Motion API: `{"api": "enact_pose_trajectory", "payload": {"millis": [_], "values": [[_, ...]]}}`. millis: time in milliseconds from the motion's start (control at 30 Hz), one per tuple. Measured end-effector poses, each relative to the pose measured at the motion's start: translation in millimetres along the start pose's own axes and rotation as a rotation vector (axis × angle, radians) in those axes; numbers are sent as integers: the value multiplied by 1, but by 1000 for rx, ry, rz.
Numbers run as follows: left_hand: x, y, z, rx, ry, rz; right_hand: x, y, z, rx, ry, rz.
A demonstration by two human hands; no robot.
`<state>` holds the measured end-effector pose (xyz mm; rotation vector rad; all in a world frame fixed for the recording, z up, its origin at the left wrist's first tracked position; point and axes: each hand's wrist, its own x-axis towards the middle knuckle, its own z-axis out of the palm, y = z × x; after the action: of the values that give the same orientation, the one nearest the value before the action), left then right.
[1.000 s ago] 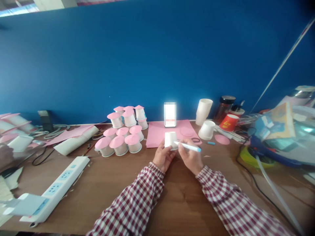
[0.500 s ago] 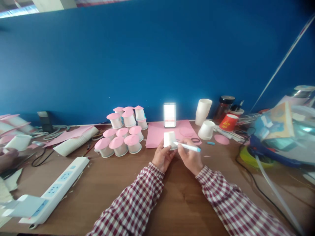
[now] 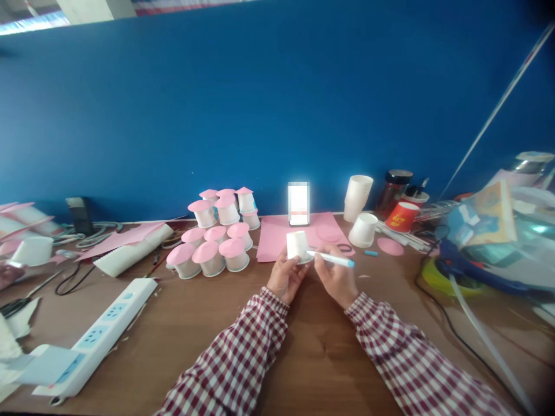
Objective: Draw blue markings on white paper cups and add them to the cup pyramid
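My left hand (image 3: 285, 278) is closed round a small white paper cup (image 3: 297, 246), held upside down above the wooden table (image 3: 217, 323). My right hand (image 3: 336, 280) pinches a white pen with a blue end (image 3: 332, 259), and its tip touches the cup's side. Both sleeves are red and white check. Just behind the cup lies a pink paper sheet (image 3: 277, 237) with a pink disc on it, and a lit phone (image 3: 299, 203) stands upright at its far edge.
A cluster of white cups with pink lids (image 3: 217, 231) stands to the left. A stack of white cups (image 3: 358, 197), one upturned cup (image 3: 363, 229), a red cup (image 3: 403, 216) and a dark jar sit to the right. A white power strip (image 3: 97, 335) lies front left. Another person's hand (image 3: 7, 273) shows at the far left.
My hands have barely moved; the cup has tilted slightly. The other person's hand at the far left has drawn back toward the frame's edge.
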<state>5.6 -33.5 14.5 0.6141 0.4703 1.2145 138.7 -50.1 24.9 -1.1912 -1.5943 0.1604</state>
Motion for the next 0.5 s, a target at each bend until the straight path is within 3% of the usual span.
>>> {"api": "enact_pose_trajectory", "payload": {"millis": [500], "values": [[1, 0, -3, -41, 14, -17, 0, 6, 0, 7, 21, 5]]}}
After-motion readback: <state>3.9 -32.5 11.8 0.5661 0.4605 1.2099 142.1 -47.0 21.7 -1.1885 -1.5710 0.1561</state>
